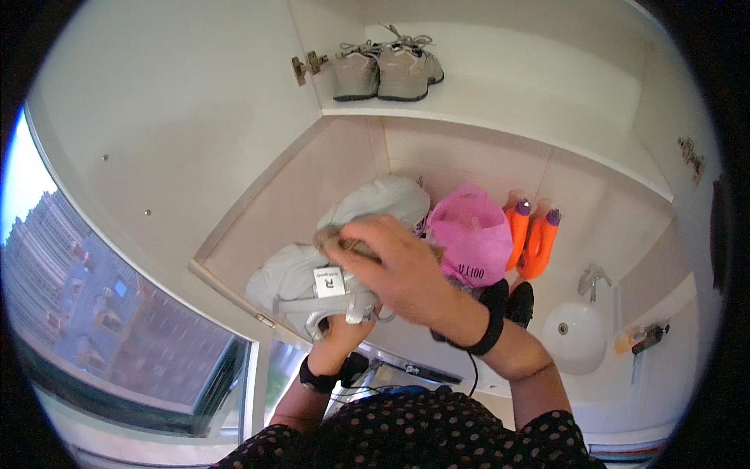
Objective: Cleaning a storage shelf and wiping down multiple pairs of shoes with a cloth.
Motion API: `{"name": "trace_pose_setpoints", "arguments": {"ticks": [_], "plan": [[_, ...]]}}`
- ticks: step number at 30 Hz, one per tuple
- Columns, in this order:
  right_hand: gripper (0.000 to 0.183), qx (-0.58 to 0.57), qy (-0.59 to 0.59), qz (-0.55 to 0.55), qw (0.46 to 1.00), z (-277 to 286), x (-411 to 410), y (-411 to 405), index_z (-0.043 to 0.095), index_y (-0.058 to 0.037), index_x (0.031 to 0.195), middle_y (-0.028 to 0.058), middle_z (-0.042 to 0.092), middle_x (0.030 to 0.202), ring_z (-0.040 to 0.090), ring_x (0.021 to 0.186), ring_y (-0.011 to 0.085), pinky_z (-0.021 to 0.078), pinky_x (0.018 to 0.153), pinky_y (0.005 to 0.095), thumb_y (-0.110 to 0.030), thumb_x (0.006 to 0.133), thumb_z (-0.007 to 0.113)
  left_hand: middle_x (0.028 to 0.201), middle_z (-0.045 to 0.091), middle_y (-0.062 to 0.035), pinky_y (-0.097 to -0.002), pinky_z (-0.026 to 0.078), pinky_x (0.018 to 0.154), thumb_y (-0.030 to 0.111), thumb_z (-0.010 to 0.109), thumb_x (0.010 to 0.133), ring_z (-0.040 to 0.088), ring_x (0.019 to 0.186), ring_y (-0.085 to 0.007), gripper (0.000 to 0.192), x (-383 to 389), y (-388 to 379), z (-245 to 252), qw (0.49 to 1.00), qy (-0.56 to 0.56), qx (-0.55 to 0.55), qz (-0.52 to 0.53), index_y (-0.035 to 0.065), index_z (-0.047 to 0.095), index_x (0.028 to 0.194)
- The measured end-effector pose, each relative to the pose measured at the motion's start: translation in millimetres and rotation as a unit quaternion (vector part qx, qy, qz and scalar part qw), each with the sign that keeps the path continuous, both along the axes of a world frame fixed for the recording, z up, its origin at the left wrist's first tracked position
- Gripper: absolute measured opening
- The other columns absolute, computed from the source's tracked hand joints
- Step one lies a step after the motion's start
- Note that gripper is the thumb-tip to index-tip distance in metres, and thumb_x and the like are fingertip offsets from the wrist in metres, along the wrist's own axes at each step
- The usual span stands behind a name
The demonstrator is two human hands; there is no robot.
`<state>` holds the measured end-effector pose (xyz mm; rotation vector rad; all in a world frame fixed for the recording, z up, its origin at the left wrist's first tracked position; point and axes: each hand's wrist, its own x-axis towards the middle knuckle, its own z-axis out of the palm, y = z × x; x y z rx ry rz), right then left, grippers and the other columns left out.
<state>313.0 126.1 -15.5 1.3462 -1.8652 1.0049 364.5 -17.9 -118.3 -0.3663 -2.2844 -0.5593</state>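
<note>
My right hand (404, 269) reaches across the centre with its fingers closed around a brown-grey shoe (351, 240), which is partly hidden under the fingers. Below it, my left hand (348, 328) is around a light grey strap or handle (328, 306) with a white tag that bears writing. The strap lies against a pale grey bag (287, 269); its lower part hides some of my left fingers. Behind my right hand sits another whitish bag (381, 199). Close by on the right stands a pink plastic bag (474, 234) with dark lettering.
Two orange bottles (536, 246) with purple caps stand right of the pink bag, near dark shoes (520, 305). Grey lace-up shoes (389, 70) rest on the cabinet shelf (515, 126) above. An open cabinet door (176, 117) fills the left, above a window. A washbasin (574, 346) with a tap is at the right.
</note>
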Motion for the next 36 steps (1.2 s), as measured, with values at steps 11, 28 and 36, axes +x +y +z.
{"name": "trace_pose_setpoints", "arguments": {"ticks": [11, 28, 36], "plan": [[0.024, 0.050, 0.095, -0.003, 0.994, 2, 3, 6, 0.060, -0.0076, 0.107, 0.0134, 0.055, 0.103, 0.056, 0.094, 0.0283, 0.0469, 0.083, 0.0341, -0.013, 0.083, 0.060, 0.092, 0.063, -0.0138, -0.0493, 0.043, 0.080, 0.017, 0.065, 0.076, 0.057, 0.091, -0.0365, 0.019, -2, 3, -5, 0.999, -0.038, 0.009, -0.017, 0.0077, 0.064, 0.092], [0.028, -0.098, -0.224, -0.146, 0.958, 4, -26, 43, 0.059, -0.0087, 0.110, 0.0145, 0.054, 0.104, 0.055, 0.093, 0.0298, 0.0469, 0.081, 0.0369, -0.022, 0.086, 0.058, 0.087, 0.062, -0.0151, -0.0454, 0.046, 0.074, 0.014, 0.066, 0.074, 0.059, 0.083, -0.0364, 0.019, 9, 6, 5, 0.993, -0.089, 0.057, -0.056, 0.0067, 0.064, 0.092], [0.037, 0.043, -0.021, 0.000, 0.999, -6, -1, 13, 0.064, -0.0119, 0.109, 0.0116, 0.056, 0.107, 0.055, 0.099, 0.0286, 0.0471, 0.082, 0.0352, -0.002, 0.075, 0.058, 0.098, 0.062, -0.0164, -0.0449, 0.045, 0.081, 0.015, 0.067, 0.076, 0.057, 0.095, -0.0368, 0.028, 2, 6, 7, 0.995, -0.076, -0.013, -0.059, 0.0067, 0.062, 0.103]]}}
